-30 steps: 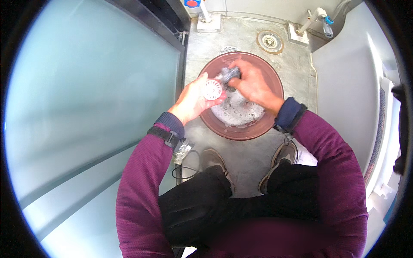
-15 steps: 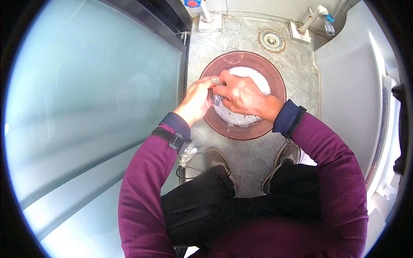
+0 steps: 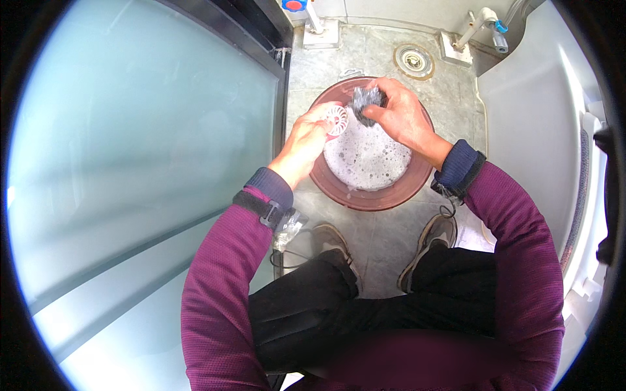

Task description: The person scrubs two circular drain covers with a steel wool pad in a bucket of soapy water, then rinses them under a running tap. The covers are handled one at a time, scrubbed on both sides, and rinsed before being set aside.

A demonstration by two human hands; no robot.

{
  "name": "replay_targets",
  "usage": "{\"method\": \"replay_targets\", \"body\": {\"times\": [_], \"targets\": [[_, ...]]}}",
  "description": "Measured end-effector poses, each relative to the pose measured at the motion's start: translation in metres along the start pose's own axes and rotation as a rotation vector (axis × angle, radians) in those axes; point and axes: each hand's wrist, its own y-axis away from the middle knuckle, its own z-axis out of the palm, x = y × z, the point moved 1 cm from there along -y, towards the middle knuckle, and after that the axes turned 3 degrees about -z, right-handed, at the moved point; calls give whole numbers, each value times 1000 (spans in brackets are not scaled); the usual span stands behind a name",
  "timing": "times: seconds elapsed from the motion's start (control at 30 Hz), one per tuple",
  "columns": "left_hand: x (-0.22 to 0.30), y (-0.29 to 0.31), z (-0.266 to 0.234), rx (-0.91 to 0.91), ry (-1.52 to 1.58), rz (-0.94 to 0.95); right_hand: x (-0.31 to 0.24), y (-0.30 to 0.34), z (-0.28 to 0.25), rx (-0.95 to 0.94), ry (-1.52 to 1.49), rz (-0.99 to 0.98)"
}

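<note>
My left hand [image 3: 309, 138] grips a small round white part with radial slots and a reddish edge [image 3: 336, 121], over the left side of the basin. Closed on a crumpled, shiny dark grey scrubbing pad [image 3: 367, 104] is my right hand [image 3: 405, 116], just right of the white part and apart from it. Beneath both hands stands a reddish-brown plastic basin [image 3: 372, 201] on the floor. Foamy, soapy water [image 3: 368, 163] with many bubbles fills its bottom.
A frosted glass door [image 3: 150, 150] in a dark frame stands along the left. At the back, a floor drain [image 3: 415, 61] and a pipe with a blue-handled tap [image 3: 486, 29] show. A white appliance-like panel [image 3: 538, 143] lines the right. My shoes [image 3: 435, 238] are below the basin.
My hands have moved apart. The right hand went up and right with the dark grey pad, away from the white slotted part, which now faces upward in my left hand.
</note>
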Motion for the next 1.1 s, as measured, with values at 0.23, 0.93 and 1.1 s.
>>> {"method": "replay_targets", "body": {"times": [0.23,0.93,1.1], "targets": [[6,-3,-8,2,301,-1,10,26,-5,-841,539,-216],[-5,-4,-49,342,-464,21,62,-21,-68,-184,687,-205],[-21,-6,-53,323,-512,-80,117,0,-81,-419,-222,628]]}}
